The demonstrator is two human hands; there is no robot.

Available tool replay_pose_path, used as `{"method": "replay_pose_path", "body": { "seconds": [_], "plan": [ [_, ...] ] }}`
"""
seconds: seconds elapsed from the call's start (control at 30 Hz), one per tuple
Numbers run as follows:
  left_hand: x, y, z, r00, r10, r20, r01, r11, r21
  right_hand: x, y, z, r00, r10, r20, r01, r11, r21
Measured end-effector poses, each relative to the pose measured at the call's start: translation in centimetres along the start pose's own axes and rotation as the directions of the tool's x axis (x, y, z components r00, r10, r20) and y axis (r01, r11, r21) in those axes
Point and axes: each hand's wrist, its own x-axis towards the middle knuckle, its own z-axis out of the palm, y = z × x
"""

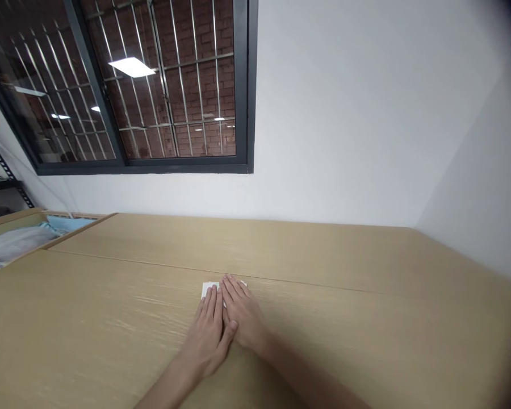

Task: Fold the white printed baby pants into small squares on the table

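Grip's flat & open on both sides, no pinch on anything. L grip [206, 335] & R grip [242, 312] lie palm-down, side by side & touching, L thumb [230, 331] up against the edge of the R hand. My fingertips [213, 298] sit on top of a small white paper piece [208, 290], mostly covered, only its far corners showing L & R of my fingers. Can't tell if it's folded.

Paper's flat on a pale wood-look worktop [111, 318], just short of the seam [306, 286] between 2 panels. Far L, past the worktop edge: wooden tray [25, 224] w/ blue & white fabric [15, 244] in it, metal shelf rack [6, 170] behind. Ahead: white wall [344, 113], dark-framed window [153, 85] w/ bars, brick beyond.
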Motion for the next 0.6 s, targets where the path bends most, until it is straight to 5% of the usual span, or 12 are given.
{"method": "replay_pose_path", "body": {
  "seconds": [0.37, 0.6],
  "plan": [
    [0.5, -0.9, -1.1, 0.979, -0.126, 0.163, 0.111, 0.989, 0.096, -0.6, 0.6, -0.5, 0.998, 0.047, -0.029, -0.046, 0.999, 0.029],
    [0.1, -1.4, -0.1, 0.99, -0.127, 0.063, 0.112, 0.973, 0.202, -1.5, 0.6, -0.4, 0.981, 0.186, -0.06, -0.184, 0.982, 0.043]
  ]
}}
